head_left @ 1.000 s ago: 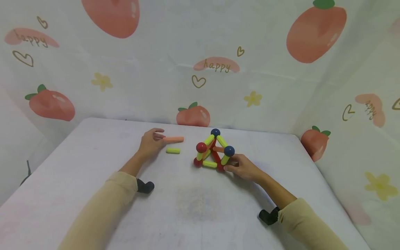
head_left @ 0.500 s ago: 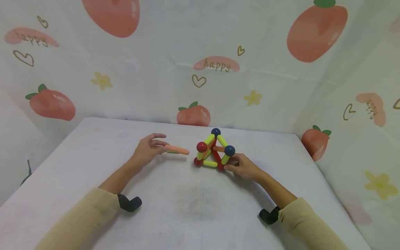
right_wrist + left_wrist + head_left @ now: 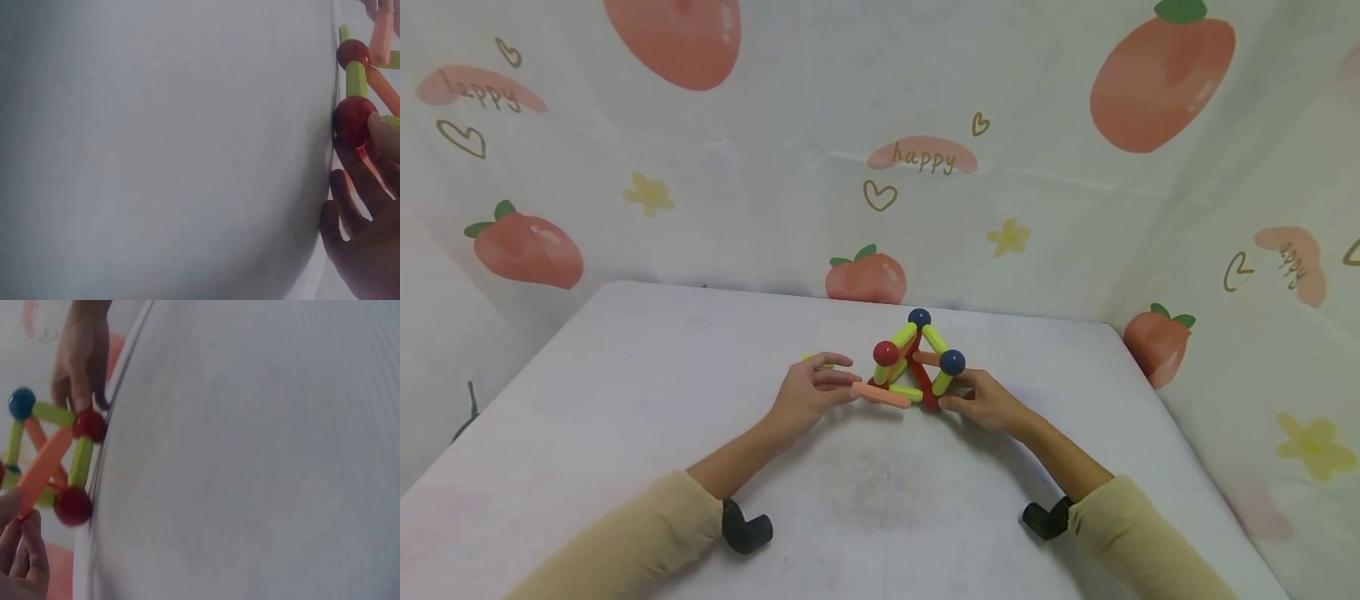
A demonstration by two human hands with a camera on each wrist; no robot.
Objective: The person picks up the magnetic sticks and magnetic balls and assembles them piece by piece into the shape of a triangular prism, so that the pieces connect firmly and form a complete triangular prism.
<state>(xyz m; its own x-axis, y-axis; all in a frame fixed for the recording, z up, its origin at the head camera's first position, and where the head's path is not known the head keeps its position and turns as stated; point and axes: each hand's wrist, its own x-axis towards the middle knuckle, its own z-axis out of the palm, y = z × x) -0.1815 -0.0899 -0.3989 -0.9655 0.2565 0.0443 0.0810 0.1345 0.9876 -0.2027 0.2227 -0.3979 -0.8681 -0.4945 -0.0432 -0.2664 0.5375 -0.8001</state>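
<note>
Left hand (image 3: 811,393): pinches the orange stick (image 3: 881,395) by its near end between thumb and fingertips; now just beside the frame, no longer out at the far left of the worktop (image 3: 625,400) where it stood a second ago
Orange stick: carried rightward across the worktop over the last second; now held low and nearly level, free end against the front lower edge of the ball-and-stick frame (image 3: 913,362); touching or a hair short, cannot tell from the head view; in the left wrist view (image 3: 42,467) lies slanted across the frame's front face
Right hand (image 3: 985,402): unchanged in place through all three moments; fingertips grip the frame's lower right corner by a red ball (image 3: 353,120), bracing it on the worktop
Ball-and-stick frame: same spot, centre of the worktop toward the back; red and blue balls joined by yellow-green and red sticks; no shift seen while the stick arrives
Yellow-green stick (image 3: 817,359): loose on the worktop, mostly hidden behind the left hand's fingers; left where it lay
Assessment: transfer of the stick to the frame judged complete; seating onto a ball not yet done; steady bracing by the right hand favours a clean join
Backdrop (image 3: 880,150): peach-print cloth
</note>
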